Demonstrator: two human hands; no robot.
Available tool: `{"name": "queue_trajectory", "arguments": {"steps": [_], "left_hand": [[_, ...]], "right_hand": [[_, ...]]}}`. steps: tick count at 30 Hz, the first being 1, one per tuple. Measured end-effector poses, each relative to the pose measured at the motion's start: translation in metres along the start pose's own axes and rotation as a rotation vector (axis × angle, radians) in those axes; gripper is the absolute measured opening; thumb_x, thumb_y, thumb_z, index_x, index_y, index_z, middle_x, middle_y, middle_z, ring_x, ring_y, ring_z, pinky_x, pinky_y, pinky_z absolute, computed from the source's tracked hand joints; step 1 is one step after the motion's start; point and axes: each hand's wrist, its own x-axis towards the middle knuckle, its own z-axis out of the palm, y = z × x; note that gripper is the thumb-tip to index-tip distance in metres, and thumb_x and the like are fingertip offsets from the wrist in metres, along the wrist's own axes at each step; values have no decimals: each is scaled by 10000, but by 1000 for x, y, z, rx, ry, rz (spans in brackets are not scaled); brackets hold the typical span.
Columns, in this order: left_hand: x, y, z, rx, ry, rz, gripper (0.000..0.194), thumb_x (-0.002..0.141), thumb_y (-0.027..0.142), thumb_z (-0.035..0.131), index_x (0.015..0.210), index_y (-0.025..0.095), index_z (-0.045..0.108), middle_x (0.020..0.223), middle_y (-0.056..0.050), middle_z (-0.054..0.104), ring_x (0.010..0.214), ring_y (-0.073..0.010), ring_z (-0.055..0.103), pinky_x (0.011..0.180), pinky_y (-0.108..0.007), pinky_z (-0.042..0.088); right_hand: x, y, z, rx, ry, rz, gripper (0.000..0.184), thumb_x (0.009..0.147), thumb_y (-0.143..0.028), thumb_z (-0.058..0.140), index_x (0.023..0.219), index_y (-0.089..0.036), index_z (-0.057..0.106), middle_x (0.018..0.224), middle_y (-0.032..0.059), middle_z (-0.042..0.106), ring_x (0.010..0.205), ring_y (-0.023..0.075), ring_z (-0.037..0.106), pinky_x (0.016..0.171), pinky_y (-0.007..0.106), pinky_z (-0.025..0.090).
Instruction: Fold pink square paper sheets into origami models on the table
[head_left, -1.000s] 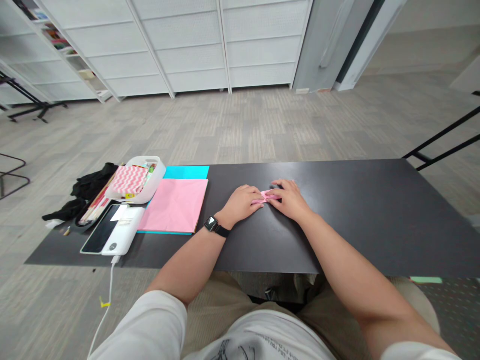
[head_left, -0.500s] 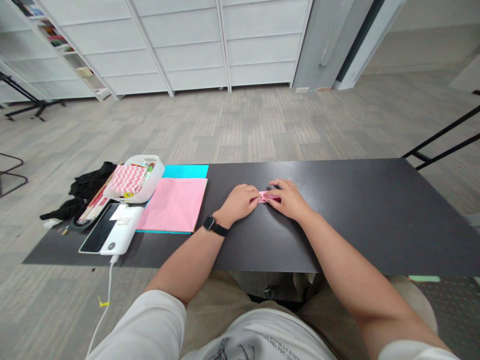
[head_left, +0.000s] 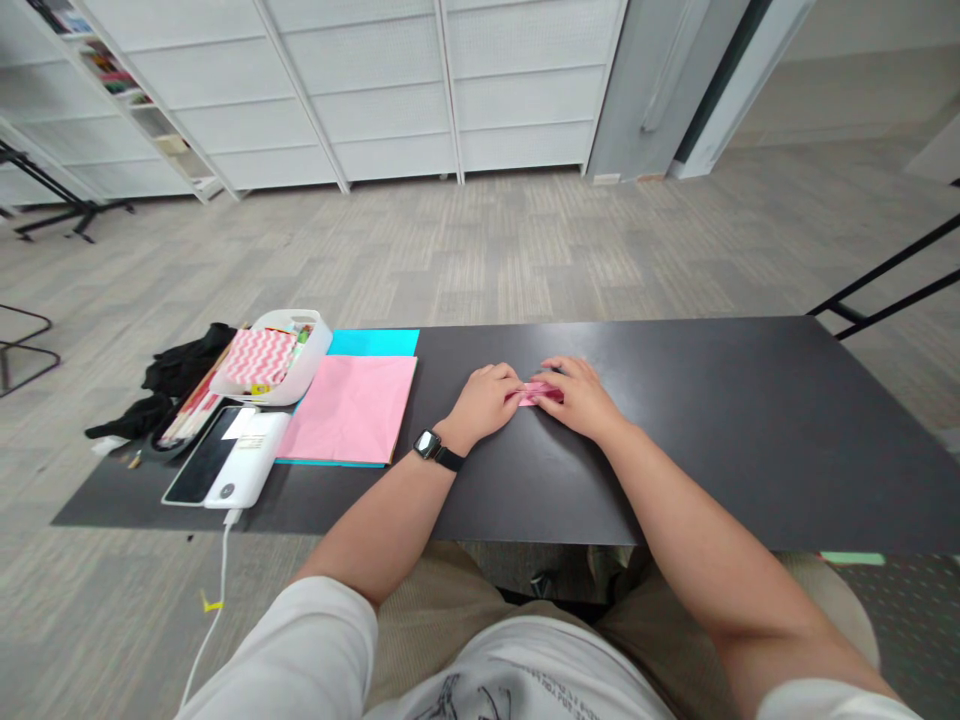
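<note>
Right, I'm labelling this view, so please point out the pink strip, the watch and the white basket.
Pink strip [head_left: 531, 394]: head view, middle part showing between the hands.
Watch [head_left: 427, 445]: head view, on its face.
White basket [head_left: 306, 374]: head view, outer side wall.

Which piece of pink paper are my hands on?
The small folded piece, between your left hand and right hand; the large pink sheet lies flat, untouched, at left.

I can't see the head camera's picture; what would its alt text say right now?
Two bare hands, left and right, pinch a small folded pink paper on a dark table. To their left lie a larger pink sheet, a phone and a white basket.
</note>
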Motion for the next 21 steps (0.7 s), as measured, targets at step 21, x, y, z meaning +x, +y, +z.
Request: {"name": "queue_trajectory", "arguments": {"steps": [21], "left_hand": [[-2,15,-5,0,75,-39,135,1021,282,655,1143,247,702,1115,-45,753,1035,-244,658,1002,-436,485]], "right_hand": [[1,-11,-9,2,181,-109,95,924,-208,660,914,-273,729,1232,74,712,1236,292,635,1253,689,283]]}}
